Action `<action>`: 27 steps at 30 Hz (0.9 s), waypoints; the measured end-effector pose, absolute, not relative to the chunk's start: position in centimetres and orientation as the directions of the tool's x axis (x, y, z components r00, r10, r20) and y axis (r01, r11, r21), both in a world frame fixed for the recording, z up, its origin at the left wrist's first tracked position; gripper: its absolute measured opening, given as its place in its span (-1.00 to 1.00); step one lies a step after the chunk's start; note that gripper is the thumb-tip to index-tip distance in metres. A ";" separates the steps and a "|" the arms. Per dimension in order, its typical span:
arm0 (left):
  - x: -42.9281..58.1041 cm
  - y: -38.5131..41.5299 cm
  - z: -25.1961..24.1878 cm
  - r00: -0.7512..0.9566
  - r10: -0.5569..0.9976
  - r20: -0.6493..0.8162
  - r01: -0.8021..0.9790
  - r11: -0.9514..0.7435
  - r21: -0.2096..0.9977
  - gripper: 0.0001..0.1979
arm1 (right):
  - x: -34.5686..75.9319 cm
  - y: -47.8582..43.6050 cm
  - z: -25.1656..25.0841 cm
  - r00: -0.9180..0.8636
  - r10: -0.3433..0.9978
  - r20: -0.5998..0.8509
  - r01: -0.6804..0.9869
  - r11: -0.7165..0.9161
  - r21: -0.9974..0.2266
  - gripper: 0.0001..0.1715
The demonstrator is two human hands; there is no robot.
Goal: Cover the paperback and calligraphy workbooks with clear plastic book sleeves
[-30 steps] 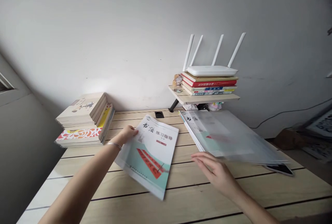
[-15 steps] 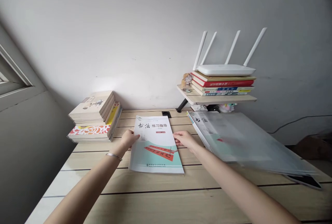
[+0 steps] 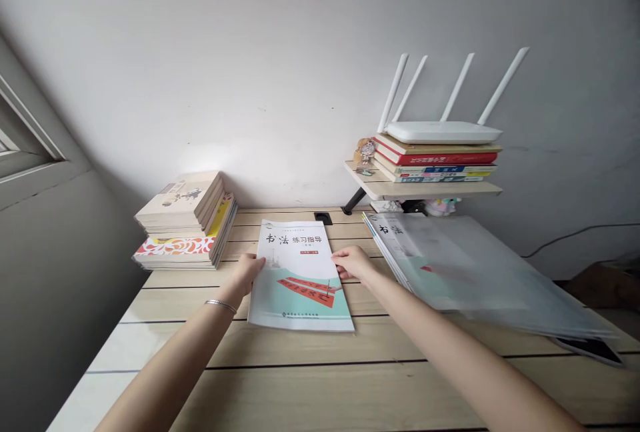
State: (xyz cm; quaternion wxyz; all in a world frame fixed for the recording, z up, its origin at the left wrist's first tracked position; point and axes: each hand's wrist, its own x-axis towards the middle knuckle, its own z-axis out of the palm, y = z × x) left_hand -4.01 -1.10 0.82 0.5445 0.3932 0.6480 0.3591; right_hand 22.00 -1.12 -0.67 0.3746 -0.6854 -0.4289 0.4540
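Note:
A thin white and teal workbook (image 3: pixel 299 279) with a red banner on its cover lies flat and square on the wooden desk (image 3: pixel 320 372). My left hand (image 3: pixel 247 272), a silver bracelet on its wrist, grips the book's left edge. My right hand (image 3: pixel 353 262) holds the right edge with curled fingers. Just right of it lies a stack of similar workbooks (image 3: pixel 400 252) under a translucent plastic folder (image 3: pixel 480 272).
A pile of books (image 3: pixel 185 222) stands at the back left against the wall. A small shelf (image 3: pixel 425 189) at the back right carries several books and a white router (image 3: pixel 443 131). A cable hole (image 3: pixel 323 217) sits behind the workbook. A dark object (image 3: pixel 595 350) lies under the folder's corner.
The workbook went from tilted in my left hand to flat and squared on the desk. My right hand moved from the desk to the book's right edge.

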 end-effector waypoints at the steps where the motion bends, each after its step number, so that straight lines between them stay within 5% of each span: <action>1: -3.9 -1.3 0.8 -0.085 0.904 -0.419 0.091 0.425 0.900 -0.83 | 22.0 -1.0 -0.6 0.223 0.926 -0.304 0.253 -0.356 -0.899 -0.91; 12: -4.2 -2.6 -0.9 -0.030 0.939 -0.344 -0.148 0.336 0.930 -0.71 | 21.4 -0.8 -0.4 0.216 0.946 -0.242 0.333 -0.305 -0.892 -0.84; 27: -4.0 -3.5 -0.7 -0.029 0.952 -0.305 -0.161 0.297 0.941 -0.71 | 21.6 -1.9 -1.5 0.160 0.983 -0.085 0.351 -0.137 -0.926 -0.79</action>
